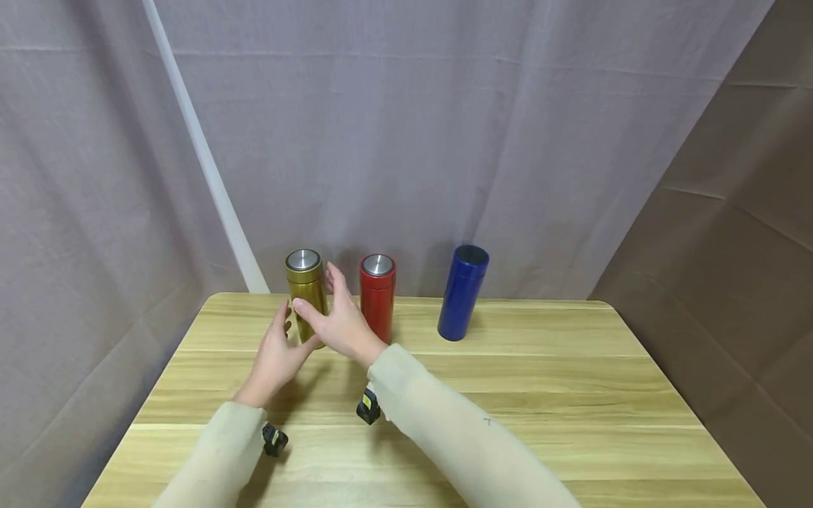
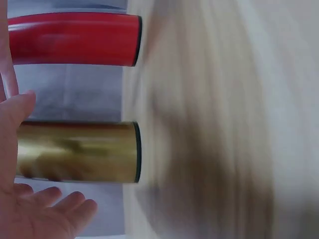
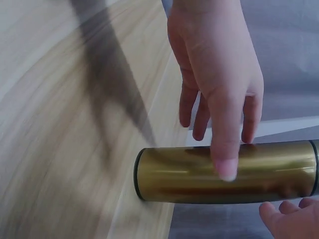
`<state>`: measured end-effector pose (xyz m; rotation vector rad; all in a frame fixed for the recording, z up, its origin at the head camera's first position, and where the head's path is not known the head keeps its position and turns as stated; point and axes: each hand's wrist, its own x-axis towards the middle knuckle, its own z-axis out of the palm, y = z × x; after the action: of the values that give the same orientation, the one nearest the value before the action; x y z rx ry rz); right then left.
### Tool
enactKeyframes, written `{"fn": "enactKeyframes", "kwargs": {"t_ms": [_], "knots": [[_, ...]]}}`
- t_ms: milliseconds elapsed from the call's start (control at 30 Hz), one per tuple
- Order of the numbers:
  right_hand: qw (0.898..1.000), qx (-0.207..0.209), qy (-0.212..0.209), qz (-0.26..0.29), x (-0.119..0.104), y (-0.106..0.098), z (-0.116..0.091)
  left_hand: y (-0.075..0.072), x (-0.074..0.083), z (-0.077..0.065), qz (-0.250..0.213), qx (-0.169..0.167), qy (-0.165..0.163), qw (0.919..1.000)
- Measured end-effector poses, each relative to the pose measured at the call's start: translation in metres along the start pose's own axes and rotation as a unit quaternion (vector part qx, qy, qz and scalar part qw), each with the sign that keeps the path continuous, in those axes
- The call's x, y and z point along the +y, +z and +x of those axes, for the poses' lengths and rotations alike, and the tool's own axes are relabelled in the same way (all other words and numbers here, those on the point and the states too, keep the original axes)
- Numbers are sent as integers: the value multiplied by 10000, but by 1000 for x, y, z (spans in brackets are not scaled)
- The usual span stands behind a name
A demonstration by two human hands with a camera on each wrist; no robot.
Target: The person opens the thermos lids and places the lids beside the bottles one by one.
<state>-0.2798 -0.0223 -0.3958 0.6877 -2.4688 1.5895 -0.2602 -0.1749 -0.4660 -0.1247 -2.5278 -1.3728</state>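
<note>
A gold thermos flask (image 1: pixel 308 293) with a steel-topped lid stands upright between both hands. My left hand (image 1: pixel 274 356) is at its lower left side, thumb reaching across the front and fingers spread along the far side. Higher up on the right, my right hand (image 1: pixel 343 321) has its thumb stretched toward the flask's front and its fingers extended beside it. In the right wrist view, the left thumb (image 3: pixel 225 144) overlaps the gold body, and the right fingertips (image 3: pixel 269 211) lie close to its upper part. A red thermos flask (image 1: pixel 378 303) stands just right, behind the right hand.
Farther right stands a blue flask (image 1: pixel 464 293) with a dark top. All three are near the back edge of the wooden table (image 1: pixel 540 409). A grey curtain (image 1: pixel 406 141) hangs behind, and brown cloth (image 1: pixel 737 233) covers the right side.
</note>
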Motion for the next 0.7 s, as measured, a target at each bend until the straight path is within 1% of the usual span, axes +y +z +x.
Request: {"fn": "enactKeyframes", "kwargs": {"t_ms": [100,200,333,400,467,600,700], "knots": [[9998,-63,-11,208,-1,3,4,3,1,4,-312,56,37,9995],[9997,-72,19,253,-2,4,5,7,1,8,-446,95,30,9990],[9998,-38,99,143,1,3,5,11,3,11,-543,138,-135,9983],[9999,-19,81,86,3,1,5,13,5,11,-613,165,-265,9976],[10000,6,59,48,4,-1,4,15,7,10,-614,206,-322,9974],[9999,67,56,-79,5,-4,3,17,8,8,-550,347,-172,9977],[9999,87,-24,-107,4,-4,3,19,7,8,-536,510,-52,9972]]}}
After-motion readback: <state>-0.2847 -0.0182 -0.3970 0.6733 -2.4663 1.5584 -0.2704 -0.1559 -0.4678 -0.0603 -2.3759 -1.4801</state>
